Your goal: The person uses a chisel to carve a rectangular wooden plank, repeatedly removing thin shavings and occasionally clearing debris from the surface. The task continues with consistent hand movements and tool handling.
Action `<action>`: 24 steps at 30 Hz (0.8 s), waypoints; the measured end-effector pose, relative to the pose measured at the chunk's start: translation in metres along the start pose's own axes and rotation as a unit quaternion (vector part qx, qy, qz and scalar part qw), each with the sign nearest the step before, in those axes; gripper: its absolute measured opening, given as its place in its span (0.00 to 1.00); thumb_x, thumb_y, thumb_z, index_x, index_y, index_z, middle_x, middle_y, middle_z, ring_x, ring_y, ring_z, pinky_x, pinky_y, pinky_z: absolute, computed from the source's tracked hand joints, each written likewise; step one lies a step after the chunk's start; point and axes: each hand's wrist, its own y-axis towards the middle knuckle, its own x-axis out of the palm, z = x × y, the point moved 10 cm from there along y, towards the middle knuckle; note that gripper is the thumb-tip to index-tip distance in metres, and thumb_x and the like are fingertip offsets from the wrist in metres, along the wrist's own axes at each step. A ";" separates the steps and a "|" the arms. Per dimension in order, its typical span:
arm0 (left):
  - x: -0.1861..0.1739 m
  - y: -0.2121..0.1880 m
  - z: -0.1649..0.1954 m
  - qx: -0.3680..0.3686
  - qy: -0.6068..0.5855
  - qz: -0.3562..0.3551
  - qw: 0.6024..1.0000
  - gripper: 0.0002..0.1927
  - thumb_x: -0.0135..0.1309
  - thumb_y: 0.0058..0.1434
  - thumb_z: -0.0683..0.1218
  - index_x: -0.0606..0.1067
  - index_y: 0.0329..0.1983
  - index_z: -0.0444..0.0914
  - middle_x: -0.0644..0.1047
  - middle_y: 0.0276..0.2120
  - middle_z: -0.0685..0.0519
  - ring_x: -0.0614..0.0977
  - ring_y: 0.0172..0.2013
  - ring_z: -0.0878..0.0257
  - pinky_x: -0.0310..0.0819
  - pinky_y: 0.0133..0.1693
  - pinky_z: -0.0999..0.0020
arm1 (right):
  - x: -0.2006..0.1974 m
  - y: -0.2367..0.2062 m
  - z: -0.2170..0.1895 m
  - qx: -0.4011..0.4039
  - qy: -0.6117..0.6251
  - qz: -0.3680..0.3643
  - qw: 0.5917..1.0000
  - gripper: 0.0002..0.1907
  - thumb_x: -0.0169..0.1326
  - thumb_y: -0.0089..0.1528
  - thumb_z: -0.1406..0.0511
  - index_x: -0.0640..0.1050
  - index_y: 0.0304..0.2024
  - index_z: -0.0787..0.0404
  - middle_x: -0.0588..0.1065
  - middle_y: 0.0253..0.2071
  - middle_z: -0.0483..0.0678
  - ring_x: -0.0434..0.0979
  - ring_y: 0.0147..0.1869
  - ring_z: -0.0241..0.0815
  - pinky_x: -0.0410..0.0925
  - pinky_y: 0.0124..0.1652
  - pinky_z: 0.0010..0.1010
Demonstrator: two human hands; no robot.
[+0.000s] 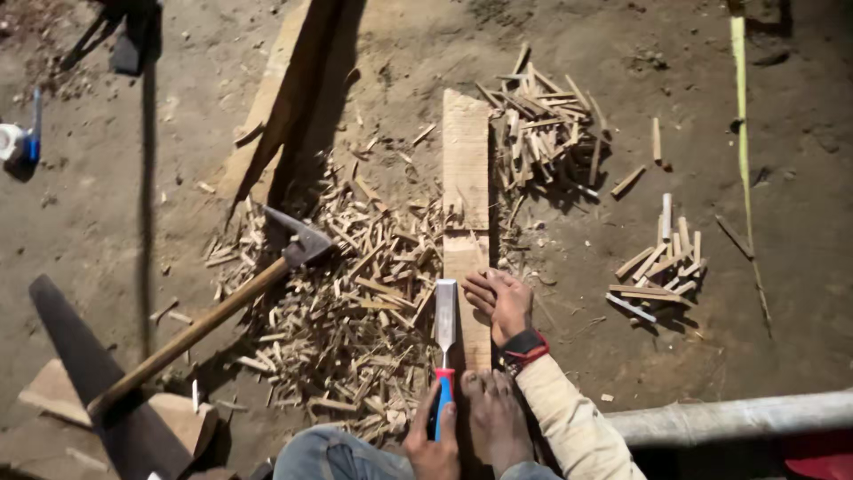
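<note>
Seen from above, a person is sitting on a dirt floor (pixel 729 293) and working a narrow wooden plank (pixel 466 160) that is lying lengthwise, its long axis running straight away from the body. The left hand (pixel 433 444) is gripping the blue-and-red handle of a chisel (pixel 444 338), fingers (pixel 449 422) clenched around the grip; the steel blade is pointing up the frame, parallel to the plank and lying just beside its left edge at the near end. The right hand (pixel 499 302), a red-and-black watch (pixel 524 348) on its wrist, is pressing flat on the near part of the plank, fingers spread and released rather than grasping, touching the wood just to the right of the blade. A bare foot (pixel 493 413) is resting on the plank's near end, between the two hands. Of the two hands, the right is lying nearer the blade tip, while the left is sitting behind it on the handle; the bulk of the plank is stretching ahead of the blade. To the left, a hammer (pixel 222 307) with a long wooden handle is lying across a spread of wood chips (pixel 355 302). Two neater piles of short sticks (pixel 542 124) are lying to the right of the plank, well apart from the hands.
</note>
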 end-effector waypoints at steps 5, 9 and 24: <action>0.010 0.001 -0.010 0.009 0.043 0.006 0.999 0.22 0.62 0.57 0.42 0.79 0.56 0.40 0.85 0.44 0.43 0.89 0.41 0.57 0.81 0.44 0.65 | 0.001 -0.013 -0.096 -0.126 -0.055 0.019 0.990 0.13 0.50 0.69 0.63 0.77 0.47 0.67 0.82 0.46 0.58 0.86 0.43 0.45 0.79 0.41 0.32; 0.010 0.001 -0.008 0.001 0.041 0.017 0.999 0.22 0.61 0.57 0.42 0.79 0.57 0.42 0.85 0.43 0.43 0.89 0.40 0.56 0.80 0.43 0.65 | 0.010 0.007 -0.198 -0.251 0.012 -0.010 0.968 0.13 0.50 0.70 0.65 0.76 0.53 0.67 0.81 0.47 0.58 0.85 0.45 0.46 0.80 0.44 0.34; 0.011 0.006 -0.018 -0.026 0.037 0.005 0.999 0.22 0.60 0.57 0.42 0.76 0.57 0.42 0.85 0.39 0.45 0.88 0.33 0.60 0.82 0.37 0.68 | -0.101 -0.030 -0.321 -0.478 -0.606 0.318 0.550 0.22 0.68 0.53 0.66 0.81 0.50 0.58 0.77 0.43 0.56 0.72 0.51 0.62 0.64 0.53 0.51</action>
